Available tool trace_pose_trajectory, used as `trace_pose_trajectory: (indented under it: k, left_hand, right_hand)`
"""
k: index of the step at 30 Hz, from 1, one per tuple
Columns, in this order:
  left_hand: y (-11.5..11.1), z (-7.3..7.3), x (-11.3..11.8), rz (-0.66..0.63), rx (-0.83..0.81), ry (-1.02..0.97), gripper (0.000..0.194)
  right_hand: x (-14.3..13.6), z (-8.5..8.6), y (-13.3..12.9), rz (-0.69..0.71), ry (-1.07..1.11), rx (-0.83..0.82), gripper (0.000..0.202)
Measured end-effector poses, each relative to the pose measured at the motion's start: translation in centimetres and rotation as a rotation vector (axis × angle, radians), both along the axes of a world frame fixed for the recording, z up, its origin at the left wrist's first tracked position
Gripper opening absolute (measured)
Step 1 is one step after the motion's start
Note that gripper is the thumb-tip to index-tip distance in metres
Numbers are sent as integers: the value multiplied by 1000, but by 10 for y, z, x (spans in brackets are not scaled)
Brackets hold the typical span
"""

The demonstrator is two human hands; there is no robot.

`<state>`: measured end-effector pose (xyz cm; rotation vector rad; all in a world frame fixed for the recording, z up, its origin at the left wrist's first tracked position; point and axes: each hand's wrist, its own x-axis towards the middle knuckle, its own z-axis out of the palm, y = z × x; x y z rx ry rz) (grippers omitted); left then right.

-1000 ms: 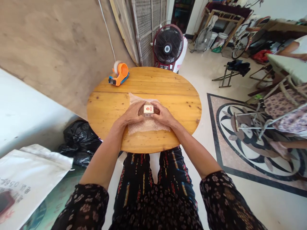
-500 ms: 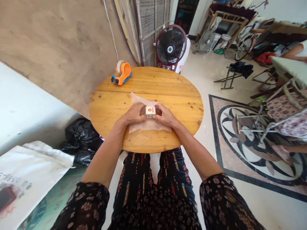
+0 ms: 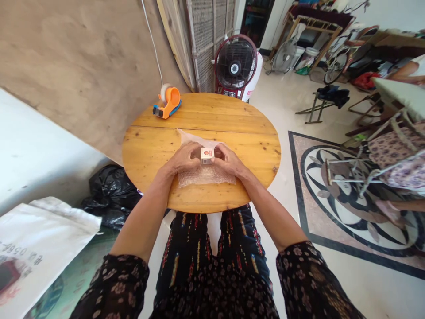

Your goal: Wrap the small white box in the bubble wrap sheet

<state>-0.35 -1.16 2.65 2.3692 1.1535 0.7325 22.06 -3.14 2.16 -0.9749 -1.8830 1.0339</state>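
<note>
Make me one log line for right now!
left hand: beside box; right hand: beside box; box: over bubble wrap; tape dispenser: on table

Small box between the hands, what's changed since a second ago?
Very little: the small box may sit slightly closer to the near edge of the table, but the whole view shifted too, so I can't be sure. Nothing was visibly grasped or released: the left hand and right hand stay around it. The tape dispenser hasn't moved.

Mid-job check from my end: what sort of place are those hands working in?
Most likely a room in a home, perhaps doubling as a workspace: a red-rimmed fan stands beyond the round wooden table, with a bicycle at the back.
</note>
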Motion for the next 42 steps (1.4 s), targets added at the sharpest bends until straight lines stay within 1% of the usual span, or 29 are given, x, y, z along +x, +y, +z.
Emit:
trace_pose_trajectory:
  k: [2, 3, 7, 10, 12, 15, 17, 20, 24, 26, 28, 29, 30, 33, 36, 38, 42]
  left_hand:
    - [-2, 1, -1, -19, -13, -101, 59]
    - [-3, 1, -2, -21, -20, -129, 61]
    - [-8, 7, 0, -28, -70, -160, 56]
    - [-11, 9, 4, -87, -120, -215, 55]
    - [-12, 10, 5, -87, -139, -232, 57]
    - [-12, 11, 6, -23, -150, -184, 57]
    - [-12, 11, 6, -15, -141, -159, 53]
    - [-12, 11, 8, -22, -137, -169, 48]
    - [-12, 11, 9, 19, -182, -174, 46]
    - [-12, 13, 8, 41, -179, -133, 42]
    - [-12, 14, 7, 58, -159, -81, 33]
    - [-12, 14, 7, 62, -154, -69, 30]
    - [-12, 14, 7, 58, -155, -67, 29]
    - [-12, 14, 7, 29, -180, -108, 31]
    - [-11, 11, 7, 11, -196, -168, 38]
    - [-9, 10, 6, -7, -210, -208, 44]
    - [-4, 9, 1, -62, -238, -260, 45]
  right_hand:
    - [1, 1, -1, -48, -10, -8, 42]
    - [1, 2, -1, -76, -21, -10, 41]
    - [2, 2, -1, -147, -52, -7, 37]
    - [2, 4, -2, -150, -54, -7, 36]
    - [3, 5, -2, -114, -16, -17, 35]
    - [6, 7, -3, -55, 61, -55, 41]
    - [10, 11, -4, -48, 37, -54, 43]
    - [19, 22, -7, -9, -82, -16, 40]
    - [27, 39, -18, 165, -276, 82, 42]
    - [26, 43, -27, 227, -393, 118, 48]
    - [22, 44, -36, 238, -494, 153, 52]
    - [20, 43, -40, 228, -531, 180, 49]
    - [18, 42, -42, 212, -560, 207, 41]
    - [12, 39, -43, 121, -570, 229, 6]
    - [8, 43, -36, 27, -506, 201, 12]
    - [5, 48, -29, -18, -487, 214, 12]
    - [-4, 57, -14, -117, -541, 260, 12]
